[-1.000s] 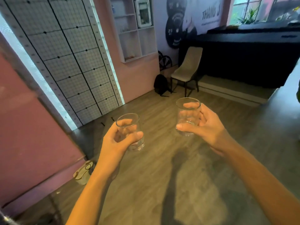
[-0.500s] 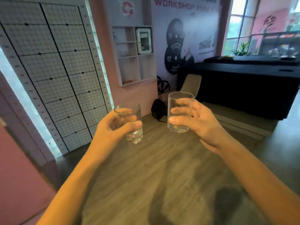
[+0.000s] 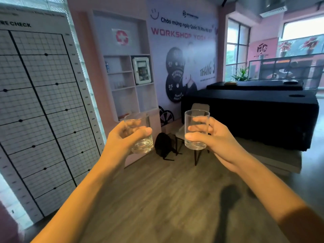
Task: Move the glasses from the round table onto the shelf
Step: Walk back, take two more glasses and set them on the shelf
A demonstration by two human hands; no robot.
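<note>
Left hand (image 3: 122, 137) is gripping one glass (image 3: 140, 135), right hand (image 3: 215, 139) another glass (image 3: 196, 129), both upright, rims up (shelf (image 3: 129, 86) contents blurry).

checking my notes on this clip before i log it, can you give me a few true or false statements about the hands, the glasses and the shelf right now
1. The left hand grips the left glass and the right hand grips the right glass. True.
2. Both glasses stand on the white wall shelf. False: both are held in the air, and the shelf is further off behind them.
3. The right glass is turned upside down. False: it is upright, with its rim on top.
4. A black bag lies on the floor beside a chair. True.
</note>
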